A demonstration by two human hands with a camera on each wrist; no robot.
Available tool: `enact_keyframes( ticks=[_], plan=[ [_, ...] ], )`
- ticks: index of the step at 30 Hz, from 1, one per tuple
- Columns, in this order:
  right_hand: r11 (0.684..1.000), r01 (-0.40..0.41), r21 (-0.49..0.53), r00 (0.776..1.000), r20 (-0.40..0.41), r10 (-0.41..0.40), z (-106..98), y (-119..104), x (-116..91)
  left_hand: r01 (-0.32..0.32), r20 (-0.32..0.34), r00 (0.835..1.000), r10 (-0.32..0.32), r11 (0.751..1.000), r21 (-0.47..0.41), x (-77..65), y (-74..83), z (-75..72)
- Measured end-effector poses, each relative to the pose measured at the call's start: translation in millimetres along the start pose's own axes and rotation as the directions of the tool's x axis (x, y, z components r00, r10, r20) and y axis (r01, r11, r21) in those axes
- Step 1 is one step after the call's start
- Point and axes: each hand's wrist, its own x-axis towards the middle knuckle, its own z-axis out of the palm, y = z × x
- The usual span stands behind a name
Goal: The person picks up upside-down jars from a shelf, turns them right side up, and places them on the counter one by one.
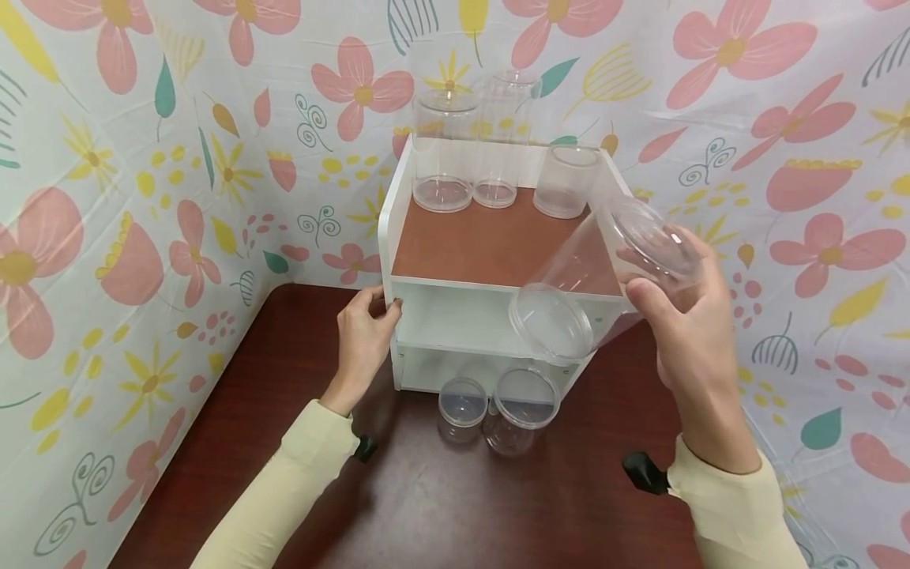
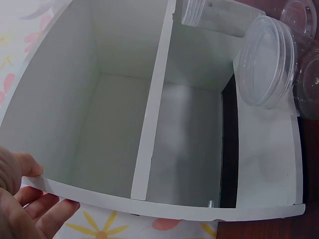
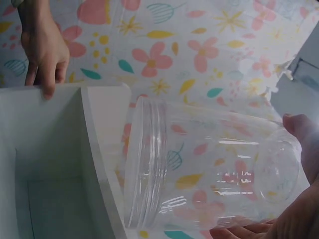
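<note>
My right hand (image 1: 693,324) grips a large clear plastic jar (image 3: 209,164) by its base end. The jar is tilted in front of the right part of a white shelf unit (image 1: 455,312), its lid (image 1: 550,322) pointing down and to the left. With thumb inside and fingers outside, my left hand (image 1: 364,336) pinches the front edge of the unit's left side panel. The left wrist view shows this hold, the hand (image 2: 27,199) partly cut off by the frame. On the unit's brown top board (image 1: 490,245) stand two tall clear jars (image 1: 444,194) (image 1: 495,192) and a shorter one (image 1: 562,190).
Two small lidded clear jars (image 1: 462,407) (image 1: 524,407) stand on the dark red-brown table (image 1: 426,506), close in front of the unit. Flower-patterned cloth (image 1: 213,158) hangs behind and at both sides.
</note>
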Motion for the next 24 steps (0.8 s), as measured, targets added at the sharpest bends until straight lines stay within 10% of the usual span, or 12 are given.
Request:
enact_keyframes(
  ticks=[24],
  plan=[
    [0.996, 0.045, 0.078, 0.996, 0.067, -0.050, -40, 24, -35, 0.045, 0.006, 0.999, -0.045, 0.999, -0.017, 0.5, 2.2, -0.8]
  ],
)
